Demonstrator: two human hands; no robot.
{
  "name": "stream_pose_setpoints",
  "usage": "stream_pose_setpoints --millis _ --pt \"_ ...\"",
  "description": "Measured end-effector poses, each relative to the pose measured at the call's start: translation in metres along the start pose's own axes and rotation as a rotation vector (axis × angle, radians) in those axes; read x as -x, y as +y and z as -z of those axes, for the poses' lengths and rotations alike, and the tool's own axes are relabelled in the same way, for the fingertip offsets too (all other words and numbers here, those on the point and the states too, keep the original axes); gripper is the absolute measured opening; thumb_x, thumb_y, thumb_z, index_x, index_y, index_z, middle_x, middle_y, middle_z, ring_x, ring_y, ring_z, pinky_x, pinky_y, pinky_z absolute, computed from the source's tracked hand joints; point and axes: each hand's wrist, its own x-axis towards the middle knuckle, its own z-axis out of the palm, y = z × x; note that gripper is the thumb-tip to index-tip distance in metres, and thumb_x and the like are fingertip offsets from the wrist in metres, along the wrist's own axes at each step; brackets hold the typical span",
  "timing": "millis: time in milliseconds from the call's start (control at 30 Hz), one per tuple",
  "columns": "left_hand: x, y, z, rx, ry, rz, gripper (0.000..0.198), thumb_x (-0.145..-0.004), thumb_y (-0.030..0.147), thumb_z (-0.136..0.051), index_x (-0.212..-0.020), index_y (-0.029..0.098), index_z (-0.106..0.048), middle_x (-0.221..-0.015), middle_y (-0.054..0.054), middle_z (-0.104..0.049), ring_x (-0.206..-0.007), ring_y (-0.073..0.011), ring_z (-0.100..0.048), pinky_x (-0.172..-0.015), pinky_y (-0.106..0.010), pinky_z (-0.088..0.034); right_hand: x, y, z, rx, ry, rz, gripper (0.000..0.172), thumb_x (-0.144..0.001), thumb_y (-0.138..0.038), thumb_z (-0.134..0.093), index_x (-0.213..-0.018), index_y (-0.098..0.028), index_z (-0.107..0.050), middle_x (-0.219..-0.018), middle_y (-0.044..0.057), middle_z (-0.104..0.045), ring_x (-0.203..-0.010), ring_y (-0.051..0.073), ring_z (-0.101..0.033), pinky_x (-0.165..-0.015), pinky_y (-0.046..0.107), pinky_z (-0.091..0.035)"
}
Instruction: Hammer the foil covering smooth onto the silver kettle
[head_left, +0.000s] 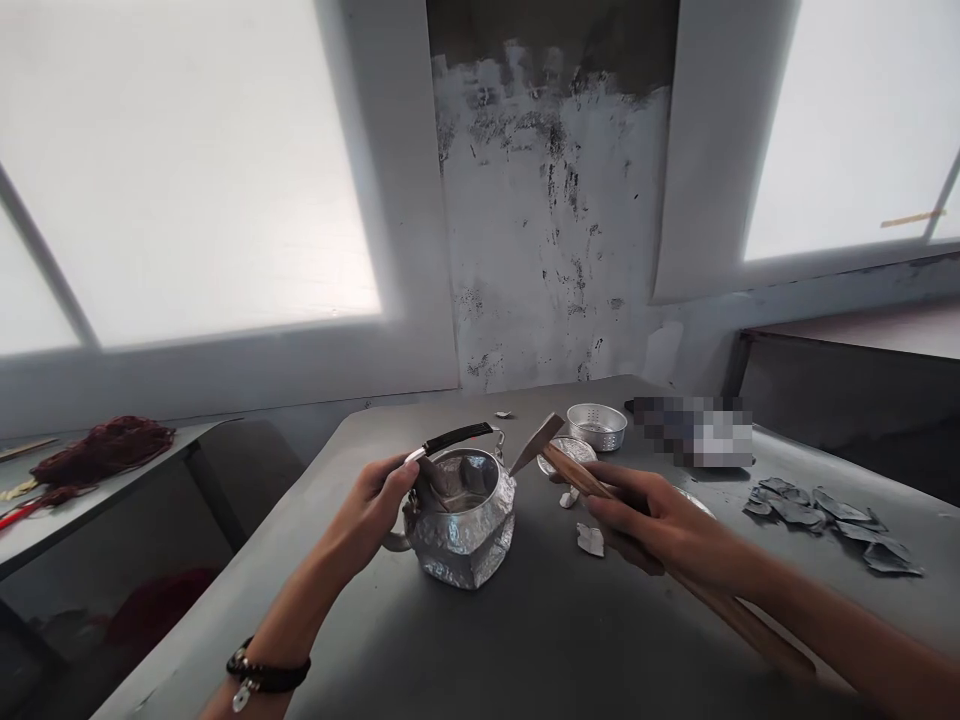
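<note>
A dented, open aluminium kettle (466, 530) stands on the grey table (480, 640), its black handle (457, 438) raised above it. My left hand (373, 505) grips the kettle's rim and the near end of that handle. My right hand (660, 525) holds a wooden-handled hammer (592, 485), whose metal head (541, 438) hovers just right of the kettle's rim, over a round metal lid (574, 452) lying on the table.
A small perforated metal strainer bowl (596, 427) sits behind the lid. Torn metal scraps (825, 512) lie at the right, small pale bits (590, 540) near my right hand. A side table (97, 490) at left carries a dark red bundle (101, 452).
</note>
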Motion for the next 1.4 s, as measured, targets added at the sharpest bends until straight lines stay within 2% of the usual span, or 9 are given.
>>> stream_pose_setpoints --millis 167,300,433,600,833,1000,1133,1300,1400 --pt "0.002 0.007 -0.001 -0.022 0.03 -0.002 0.05 -0.096 0.062 -0.049 -0.076 0.021 -0.068 -0.073 -0.006 -0.068 -0.077 -0.0253 -0.065 -0.071 -0.034 -0.058 0.001 -0.004 0.001 0.189 0.086 0.059 0.06 -0.099 -0.071 -0.064 -0.14 -0.027 -0.071 -0.084 0.002 -0.064 -0.07 0.017 -0.058 -0.061 0.03 -0.047" --pt "0.002 0.006 -0.006 -0.019 0.037 -0.03 0.049 -0.099 0.059 -0.047 -0.08 0.02 -0.07 -0.069 -0.004 -0.066 -0.072 -0.0231 -0.063 -0.069 -0.033 -0.057 0.002 -0.004 0.002 0.125 0.116 0.04 0.066 -0.103 -0.072 -0.056 -0.149 -0.025 -0.061 -0.066 -0.006 -0.047 -0.053 0.013 -0.041 -0.051 0.029 -0.036" --pt "0.002 0.006 -0.011 -0.062 0.046 -0.031 0.05 -0.101 0.059 -0.045 -0.082 0.02 -0.07 -0.068 -0.004 -0.065 -0.072 -0.0228 -0.063 -0.066 -0.031 -0.055 0.002 -0.005 0.0 0.255 0.088 0.056 0.05 -0.102 -0.067 -0.062 -0.127 -0.025 -0.072 -0.071 -0.003 -0.054 -0.059 0.012 -0.045 -0.055 0.028 -0.037" --pt "0.002 0.005 -0.013 -0.08 0.066 -0.043 0.049 -0.103 0.057 -0.044 -0.08 0.02 -0.067 -0.07 -0.004 -0.065 -0.071 -0.0223 -0.063 -0.063 -0.031 -0.053 0.001 -0.006 -0.001 0.13 0.27 0.076 0.061 -0.102 -0.073 -0.055 -0.135 -0.022 -0.066 -0.063 -0.008 -0.041 -0.051 0.012 -0.037 -0.05 0.027 -0.034" --pt "0.0 0.005 -0.014 -0.064 0.094 -0.06 0.046 -0.1 0.056 -0.049 -0.078 0.02 -0.066 -0.069 -0.003 -0.067 -0.068 -0.0212 -0.063 -0.06 -0.03 -0.051 -0.003 0.0 0.0 0.35 0.132 -0.018 0.053 -0.102 -0.067 -0.059 -0.134 -0.026 -0.072 -0.088 0.002 -0.068 -0.076 0.019 -0.062 -0.065 0.03 -0.047" --pt "0.0 0.002 -0.014 -0.054 0.105 -0.069 0.046 -0.1 0.058 -0.051 -0.08 0.02 -0.067 -0.069 -0.003 -0.068 -0.068 -0.021 -0.064 -0.061 -0.03 -0.053 0.003 -0.007 0.002 0.285 0.128 -0.015 0.051 -0.103 -0.065 -0.059 -0.132 -0.024 -0.071 -0.076 -0.002 -0.059 -0.064 0.015 -0.051 -0.059 0.028 -0.04" --pt "0.002 -0.001 -0.011 -0.042 0.131 -0.079 0.046 -0.103 0.055 -0.048 -0.082 0.019 -0.067 -0.066 -0.002 -0.067 -0.066 -0.0201 -0.063 -0.063 -0.031 -0.054 0.004 -0.007 -0.001 0.093 0.164 0.044 0.058 -0.104 -0.069 -0.055 -0.135 -0.022 -0.066 -0.064 -0.009 -0.037 -0.053 0.012 -0.036 -0.051 0.028 -0.034" --pt "0.002 -0.005 -0.009 -0.046 0.101 -0.09 0.045 -0.105 0.053 -0.046 -0.083 0.019 -0.066 -0.067 -0.002 -0.066 -0.065 -0.0183 -0.061 -0.061 -0.029 -0.05 0.005 -0.003 -0.004 0.216 0.076 0.029 0.048 -0.102 -0.065 -0.062 -0.123 -0.022 -0.071 -0.073 -0.004 -0.051 -0.061 0.013 -0.044 -0.056 0.028 -0.036" --pt "0.003 -0.007 -0.01 -0.045 0.086 -0.094 0.046 -0.107 0.053 -0.044 -0.083 0.019 -0.063 -0.066 -0.001 -0.062 -0.063 -0.0166 -0.055 -0.058 -0.027 -0.044 0.008 -0.001 -0.002 0.149 0.153 0.022 0.05 -0.103 -0.067 -0.059 -0.124 -0.022 -0.069 -0.069 -0.007 -0.043 -0.057 0.012 -0.04 -0.054 0.028 -0.034"
